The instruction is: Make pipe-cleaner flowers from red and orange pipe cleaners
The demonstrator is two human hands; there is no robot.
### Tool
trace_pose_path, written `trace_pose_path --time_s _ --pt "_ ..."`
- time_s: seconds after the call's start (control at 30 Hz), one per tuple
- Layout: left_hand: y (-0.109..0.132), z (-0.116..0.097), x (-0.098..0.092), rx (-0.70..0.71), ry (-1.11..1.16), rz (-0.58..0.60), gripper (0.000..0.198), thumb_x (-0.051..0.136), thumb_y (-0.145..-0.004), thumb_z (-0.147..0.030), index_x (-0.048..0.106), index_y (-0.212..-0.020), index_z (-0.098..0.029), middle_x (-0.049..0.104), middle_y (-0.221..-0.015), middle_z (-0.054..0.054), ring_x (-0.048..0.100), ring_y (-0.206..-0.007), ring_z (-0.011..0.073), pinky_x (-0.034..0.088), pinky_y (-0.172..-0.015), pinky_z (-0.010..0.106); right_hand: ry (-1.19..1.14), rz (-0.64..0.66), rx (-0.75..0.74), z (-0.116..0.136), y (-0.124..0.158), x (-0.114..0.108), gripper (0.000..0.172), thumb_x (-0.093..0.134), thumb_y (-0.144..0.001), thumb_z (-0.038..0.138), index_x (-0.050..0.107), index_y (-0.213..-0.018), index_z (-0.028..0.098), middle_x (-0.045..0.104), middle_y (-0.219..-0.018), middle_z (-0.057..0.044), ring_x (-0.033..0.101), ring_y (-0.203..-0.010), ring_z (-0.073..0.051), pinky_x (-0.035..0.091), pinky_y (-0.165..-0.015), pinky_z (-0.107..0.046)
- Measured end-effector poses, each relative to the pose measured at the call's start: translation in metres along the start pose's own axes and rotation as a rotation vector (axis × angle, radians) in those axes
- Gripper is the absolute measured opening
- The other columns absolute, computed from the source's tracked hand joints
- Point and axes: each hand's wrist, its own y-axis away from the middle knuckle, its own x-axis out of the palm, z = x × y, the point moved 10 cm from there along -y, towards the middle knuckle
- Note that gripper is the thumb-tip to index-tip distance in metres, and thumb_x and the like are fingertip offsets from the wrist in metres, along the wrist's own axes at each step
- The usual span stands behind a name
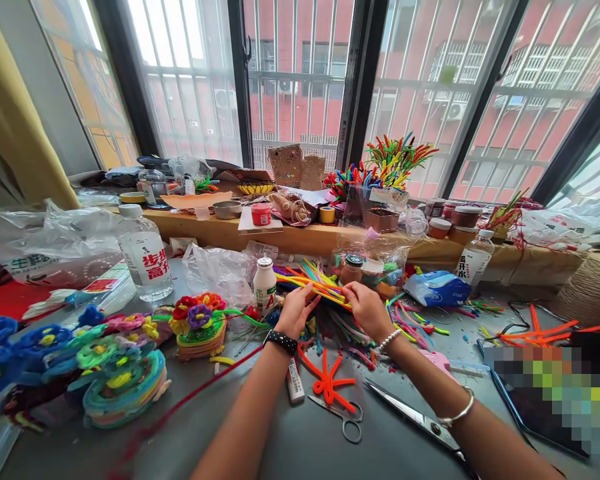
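Observation:
Both of my hands are at a bundle of colourful pipe cleaners, mostly yellow, orange and purple, near the back of the grey table. My left hand, with a black beaded bracelet at its wrist, closes its fingertips on the near left side of the bundle. The fingers of my right hand are pinched at the bundle's right end. Just below lies an orange pipe-cleaner shape with several loops and legs. Small scissors touch its lower end. Large scissors lie partly under my right forearm.
A white bottle stands left of my left hand, and a brown jar behind my right. Pipe-cleaner flowers fill the left side. A water bottle, a phone and a twine spool stand or lie around.

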Motion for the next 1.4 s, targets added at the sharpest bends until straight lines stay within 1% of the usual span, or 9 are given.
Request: trace_pose_path --time_s 0.17,0.47,0.6,0.83,0.97,1.07,1.17,1.27,1.4 --pt "0.002 0.001 0.001 -0.003 -0.018 -0.002 0.016 0.052 -0.072 -0.005 0.055 -0.058 -0.012 0.057 -0.059 0.001 0.054 -0.054 0.0079 0.047 -0.059 0.022 0.071 0.072 -0.021 0.002 0.003 0.029 0.019 0.042 -0.08 0.021 0.06 -0.076 0.019 0.057 -0.076 -0.005 0.055 -0.068 -0.016 0.038 -0.059 -0.024" --pt "0.004 0.001 0.003 -0.002 -0.07 0.001 0.021 0.047 -0.075 -0.004 0.053 -0.056 -0.013 0.056 -0.057 0.001 0.053 -0.053 0.0073 0.046 -0.059 0.021 0.023 0.093 0.004 -0.003 -0.019 0.034 0.004 0.058 -0.069 0.022 0.06 -0.068 0.018 0.053 -0.073 -0.003 0.053 -0.066 -0.017 0.038 -0.06 -0.026" --pt "0.005 0.001 0.001 0.045 -0.091 -0.027 0.02 0.046 -0.076 -0.006 0.053 -0.059 -0.013 0.056 -0.061 0.001 0.053 -0.054 0.0066 0.046 -0.059 0.02 -0.114 0.096 -0.02 0.0 -0.025 0.032 0.009 0.059 -0.067 0.02 0.057 -0.059 0.017 0.053 -0.067 -0.001 0.051 -0.062 -0.015 0.038 -0.059 -0.025" --pt "0.003 -0.001 -0.003 0.093 -0.159 -0.064 0.02 0.044 -0.077 -0.006 0.052 -0.06 -0.012 0.053 -0.063 0.001 0.051 -0.055 0.0051 0.048 -0.065 0.021 -0.436 -0.083 -0.005 0.002 -0.03 -0.016 0.02 0.045 -0.077 0.03 0.051 -0.063 0.017 0.051 -0.052 0.003 0.047 -0.048 -0.01 0.038 -0.049 -0.021" --pt "0.002 -0.004 -0.001 0.123 -0.241 -0.052 0.017 0.042 -0.078 -0.007 0.052 -0.065 -0.012 0.054 -0.067 0.002 0.054 -0.059 0.0054 0.048 -0.069 0.021 -0.602 -0.35 0.034 -0.008 -0.03 -0.069 0.021 0.038 -0.079 0.038 0.046 -0.074 0.02 0.045 -0.056 0.006 0.045 -0.05 -0.008 0.039 -0.052 -0.02" --pt "0.001 -0.007 0.004 0.153 -0.345 -0.023 0.009 0.043 -0.078 -0.008 0.051 -0.076 -0.012 0.056 -0.077 0.005 0.057 -0.067 0.0081 0.047 -0.071 0.023 -0.898 -0.554 0.154 -0.031 -0.021 -0.096 0.022 0.049 -0.071 0.042 0.044 -0.072 0.02 0.04 -0.051 0.008 0.039 -0.042 -0.006 0.034 -0.041 -0.017" --pt "0.003 -0.014 0.009 0.209 -0.488 0.007 0.024 0.049 -0.074 -0.007 0.046 -0.096 -0.013 0.055 -0.093 0.01 0.058 -0.074 0.0118 0.046 -0.069 0.023 -0.936 -0.363 0.331 -0.042 -0.013 -0.079 0.029 0.05 -0.067 0.047 0.047 -0.072 0.019 0.033 -0.048 0.01 0.025 -0.034 -0.003 0.021 -0.032 -0.015" --pt "0.01 -0.022 0.019 0.263 -0.646 0.086 0.036 0.056 -0.068 -0.009 0.046 -0.102 -0.015 0.054 -0.1 0.012 0.058 -0.071 0.0132 0.045 -0.061 0.021 -0.877 -0.216 0.386 -0.044 0.006 -0.055 0.029 0.05 -0.068 0.046 0.048 -0.069 0.017 0.033 -0.048 0.009 0.022 -0.033 -0.003 0.019 -0.031 -0.016" --pt "0.033 -0.012 0.051 0.235 -0.825 0.339 0.035 0.064 -0.061 -0.025 0.053 -0.094 -0.017 0.061 -0.076 0.003 0.051 -0.045 0.0092 0.038 -0.041 0.019 -0.752 -0.014 0.361 -0.032 0.028 -0.021 0.026 0.04 -0.076 0.039 0.051 -0.074 0.017 0.036 -0.049 0.008 0.025 -0.034 -0.005 0.021 -0.033 -0.018"
